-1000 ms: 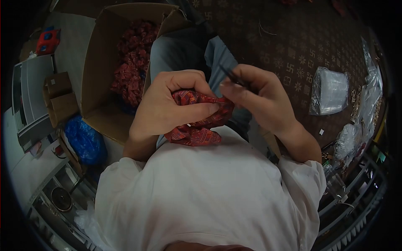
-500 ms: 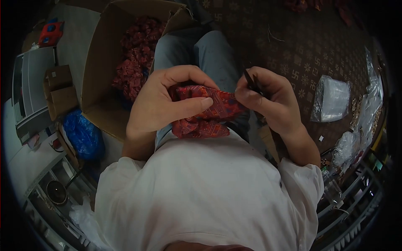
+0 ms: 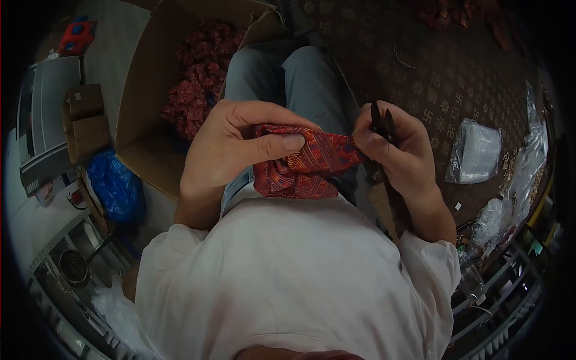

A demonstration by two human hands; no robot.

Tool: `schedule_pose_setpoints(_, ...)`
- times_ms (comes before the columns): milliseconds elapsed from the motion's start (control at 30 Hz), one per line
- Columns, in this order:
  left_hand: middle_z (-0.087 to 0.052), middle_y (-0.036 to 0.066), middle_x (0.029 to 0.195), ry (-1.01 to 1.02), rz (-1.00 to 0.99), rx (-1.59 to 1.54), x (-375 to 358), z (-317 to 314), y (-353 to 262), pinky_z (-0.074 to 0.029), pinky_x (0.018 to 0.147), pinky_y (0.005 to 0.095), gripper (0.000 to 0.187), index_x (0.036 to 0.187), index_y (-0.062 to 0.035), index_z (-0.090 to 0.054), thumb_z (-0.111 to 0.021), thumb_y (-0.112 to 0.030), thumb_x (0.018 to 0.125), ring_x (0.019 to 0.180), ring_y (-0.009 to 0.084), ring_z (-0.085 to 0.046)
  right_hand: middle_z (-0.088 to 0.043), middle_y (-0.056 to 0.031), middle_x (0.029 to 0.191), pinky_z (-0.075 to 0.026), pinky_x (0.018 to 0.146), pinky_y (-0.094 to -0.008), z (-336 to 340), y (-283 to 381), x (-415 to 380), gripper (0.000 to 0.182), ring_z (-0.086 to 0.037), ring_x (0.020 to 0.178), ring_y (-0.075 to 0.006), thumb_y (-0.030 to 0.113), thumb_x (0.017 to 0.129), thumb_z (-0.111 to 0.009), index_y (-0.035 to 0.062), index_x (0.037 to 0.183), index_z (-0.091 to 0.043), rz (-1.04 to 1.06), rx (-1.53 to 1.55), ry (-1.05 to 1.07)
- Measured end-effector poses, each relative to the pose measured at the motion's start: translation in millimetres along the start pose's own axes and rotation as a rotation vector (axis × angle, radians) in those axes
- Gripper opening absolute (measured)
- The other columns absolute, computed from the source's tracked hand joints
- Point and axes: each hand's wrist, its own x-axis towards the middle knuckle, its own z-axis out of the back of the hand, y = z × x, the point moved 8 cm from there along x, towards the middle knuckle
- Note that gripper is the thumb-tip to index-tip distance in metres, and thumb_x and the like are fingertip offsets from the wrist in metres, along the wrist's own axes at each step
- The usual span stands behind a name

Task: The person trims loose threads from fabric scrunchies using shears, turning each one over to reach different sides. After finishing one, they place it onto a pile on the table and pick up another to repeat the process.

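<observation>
A red patterned cloth piece (image 3: 309,162) is stretched between my two hands above my lap. My left hand (image 3: 240,144) pinches its left part, thumb on top and fingers behind. My right hand (image 3: 396,141) grips the cloth's right end between thumb and forefinger. Dark small scissors (image 3: 383,123) are also held in my right hand, their blades pointing up and slightly apart. The lower part of the cloth hangs in folds near my shirt.
A cardboard box (image 3: 141,90) at the left holds many red cloth pieces (image 3: 198,78). A blue plastic bag (image 3: 117,186) lies beside it. Clear plastic bags (image 3: 477,153) rest on the patterned surface at the right, and more red cloth (image 3: 462,12) is at the top right.
My right hand has moved slightly right, drawing the cloth straighter. The scissors' blades now point more upright. My left hand still holds the cloth.
</observation>
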Motion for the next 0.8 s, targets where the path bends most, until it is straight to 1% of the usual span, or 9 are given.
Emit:
schedule_pose_setpoints(167,-0.066,0.010,0.082,0.055,-0.097,-0.030,-0.6,-4.6,-3.3,-0.051,0.069,0.0225,0.016,0.092,0.0011,-0.065,-0.062,-0.002,0.077,0.075,0.0133,-0.063,-0.058,-0.0031,0.075,-0.045,0.064,-0.0213,-2.0,2.6,-0.9,0.011,-0.054,0.071,-0.0067,0.010,0.084,-0.054,-0.0014,0.085,-0.055,0.027,-0.068,0.001)
schedule_pose_setpoints(400,-0.064,0.008,0.084,0.116,-0.127,-0.074,1.8,-7.2,-2.3,-0.049,0.073,0.0224,0.014,0.092,0.0012,-0.064,-0.058,0.000,0.079,0.079,0.0131,-0.062,-0.057,-0.0028,0.072,-0.043,0.061,-0.0208,-3.0,7.4,-3.9,0.009,-0.052,0.068,-0.0063,0.008,0.083,-0.055,-0.0014,0.082,-0.055,0.033,-0.109,-0.022)
schedule_pose_setpoints(467,-0.063,0.008,0.085,0.194,-0.119,-0.154,3.0,-10.6,1.6,-0.049,0.074,0.0227,0.016,0.096,0.0018,-0.062,-0.057,-0.002,0.081,0.079,0.0128,-0.061,-0.057,-0.0027,0.072,-0.043,0.060,-0.0210,-2.8,7.7,-4.4,0.009,-0.052,0.068,-0.0061,0.008,0.082,-0.055,-0.0015,0.082,-0.054,0.040,-0.126,-0.015)
schedule_pose_setpoints(500,-0.063,0.008,0.085,0.196,-0.118,-0.154,2.9,-10.6,3.7,-0.049,0.074,0.0227,0.016,0.096,0.0018,-0.062,-0.057,-0.002,0.081,0.079,0.0128,-0.061,-0.057,-0.0026,0.071,-0.043,0.059,-0.0211,-3.3,8.3,-4.8,0.009,-0.051,0.068,-0.0059,0.007,0.082,-0.055,-0.0015,0.082,-0.054,0.048,-0.144,-0.008)
schedule_pose_setpoints(567,-0.063,0.009,0.088,0.214,-0.012,-0.338,3.2,-12.9,13.4,-0.049,0.075,0.0233,0.019,0.099,0.0027,-0.060,-0.057,-0.007,0.083,0.080,0.0131,-0.061,-0.055,-0.0036,0.070,-0.043,0.058,-0.0217,-3.3,9.3,-4.9,0.010,-0.052,0.066,-0.0071,0.008,0.081,-0.058,-0.0011,0.082,-0.054,0.037,-0.185,-0.037)
schedule_pose_setpoints(633,-0.063,0.009,0.089,0.202,0.016,-0.351,4.1,-13.9,15.8,-0.049,0.075,0.0235,0.020,0.100,0.0030,-0.059,-0.056,-0.008,0.083,0.081,0.0131,-0.061,-0.054,-0.0046,0.068,-0.043,0.057,-0.0224,-4.3,7.4,-3.2,0.012,-0.052,0.064,-0.0084,0.009,0.080,-0.060,-0.0008,0.082,-0.054,0.025,-0.226,-0.064)
schedule_pose_setpoints(700,-0.063,0.009,0.090,0.187,0.041,-0.363,3.4,-14.7,15.9,-0.049,0.076,0.0238,0.021,0.101,0.0033,-0.059,-0.056,-0.009,0.084,0.082,0.0132,-0.061,-0.050,-0.0058,0.064,-0.042,0.051,-0.0228,-5.1,32.4,-6.6,0.027,-0.051,0.060,-0.0122,0.017,0.073,-0.069,0.0002,0.092,-0.058,0.366,-0.723,-0.243)
schedule_pose_setpoints(733,-0.063,0.010,0.090,0.136,0.064,-0.326,2.5,-12.7,15.0,-0.049,0.076,0.0237,0.021,0.101,0.0033,-0.059,-0.056,-0.009,0.084,0.082,0.0132,-0.061,-0.050,-0.0058,0.064,-0.042,0.051,-0.0228,-6.7,34.4,-5.7,0.027,-0.051,0.060,-0.0122,0.017,0.073,-0.069,0.0002,0.092,-0.058,0.367,-0.723,-0.241)
schedule_pose_setpoints(800,-0.063,0.010,0.091,0.084,0.089,-0.290,1.5,-11.5,12.2,-0.049,0.076,0.0237,0.021,0.101,0.0033,-0.058,-0.056,-0.009,0.084,0.082,0.0132,-0.061,-0.046,-0.0051,0.063,-0.040,0.046,-0.0229,-16.2,54.8,-13.3,0.044,-0.050,0.055,-0.0147,0.022,0.065,-0.073,0.0041,0.103,-0.061,0.574,-0.946,-0.306)
